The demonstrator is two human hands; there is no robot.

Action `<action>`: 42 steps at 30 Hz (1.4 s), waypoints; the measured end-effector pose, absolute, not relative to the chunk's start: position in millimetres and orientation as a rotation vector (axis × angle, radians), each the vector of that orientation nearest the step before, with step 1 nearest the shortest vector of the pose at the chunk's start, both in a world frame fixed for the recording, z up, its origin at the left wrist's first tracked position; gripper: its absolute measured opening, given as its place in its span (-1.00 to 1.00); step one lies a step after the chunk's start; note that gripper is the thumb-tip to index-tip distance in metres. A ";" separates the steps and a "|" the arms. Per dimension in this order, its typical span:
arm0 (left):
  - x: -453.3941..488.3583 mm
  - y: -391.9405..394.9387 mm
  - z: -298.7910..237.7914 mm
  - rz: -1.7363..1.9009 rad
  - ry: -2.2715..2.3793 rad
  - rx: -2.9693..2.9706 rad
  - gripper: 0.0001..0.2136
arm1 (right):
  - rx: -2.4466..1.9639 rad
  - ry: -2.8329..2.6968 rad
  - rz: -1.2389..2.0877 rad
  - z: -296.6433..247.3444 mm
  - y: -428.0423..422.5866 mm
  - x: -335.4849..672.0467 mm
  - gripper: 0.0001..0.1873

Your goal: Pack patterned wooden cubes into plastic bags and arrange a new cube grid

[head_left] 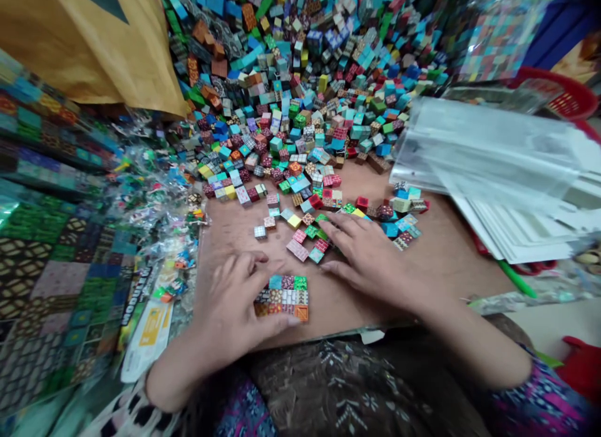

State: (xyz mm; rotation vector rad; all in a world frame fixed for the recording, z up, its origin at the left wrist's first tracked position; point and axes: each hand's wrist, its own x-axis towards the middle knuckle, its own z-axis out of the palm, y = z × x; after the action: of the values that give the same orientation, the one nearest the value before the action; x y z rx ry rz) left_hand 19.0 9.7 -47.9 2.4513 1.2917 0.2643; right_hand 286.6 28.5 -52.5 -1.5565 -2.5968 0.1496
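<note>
My left hand (237, 299) curls round the left side of a small flat block of patterned cubes (284, 296) packed in rows on the brown board (436, 249), thumb along its near edge. My right hand (370, 255) lies just to the right, fingers stretched out over loose coloured cubes (310, 236), the fingertips touching them. A huge heap of small coloured cubes (305, 80) rises behind.
Stacked clear plastic sleeves and white cards (498, 174) lie on the right. Filled packets of cubes (56, 255) and small plastic bags (159, 205) line the left. A red basket (563, 92) stands at the far right, brown paper (94, 42) at top left.
</note>
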 end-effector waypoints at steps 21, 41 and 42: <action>83.1 46.4 -50.2 0.226 1.544 2.271 -0.61 | -1.344 -2.735 0.344 -40.7 65.8 273.7 -0.43; 75.3 47.7 -58.8 0.341 1.443 2.259 -0.63 | -1.337 -2.765 0.515 -33.0 66.3 267.2 -0.52; 75.3 47.5 -58.6 0.339 1.449 2.260 -0.64 | -1.335 -2.762 0.550 -31.1 64.8 269.4 -0.47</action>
State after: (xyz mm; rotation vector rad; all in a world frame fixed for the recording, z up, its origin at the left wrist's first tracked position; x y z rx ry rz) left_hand 75.3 47.5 -58.6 2.2599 1.4492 0.3393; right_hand 269.4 64.8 -31.1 -1.3352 -2.7619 0.5496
